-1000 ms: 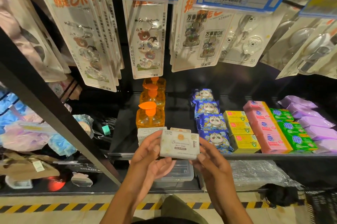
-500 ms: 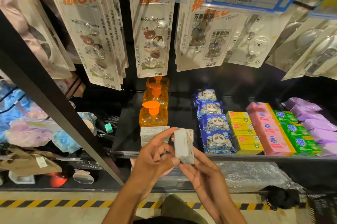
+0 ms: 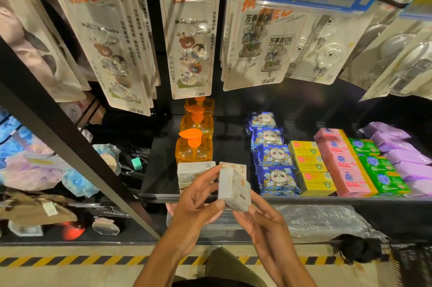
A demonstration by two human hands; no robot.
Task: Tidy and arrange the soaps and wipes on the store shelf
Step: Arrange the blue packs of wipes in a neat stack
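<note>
Dark shelf (image 3: 233, 146) holds bottles (image 3: 194, 149), wipes (image 3: 273, 156), soaps (image 3: 346, 165) — just before its front edge, left hand (image 3: 194, 207) and right hand (image 3: 264, 223) together pinch a white box (image 3: 231, 186), tilted on edge.

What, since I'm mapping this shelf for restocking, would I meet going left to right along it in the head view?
Orange pump bottles → blue panda packs → yellow boxes → pink packs → green packs → purple packs.
</note>
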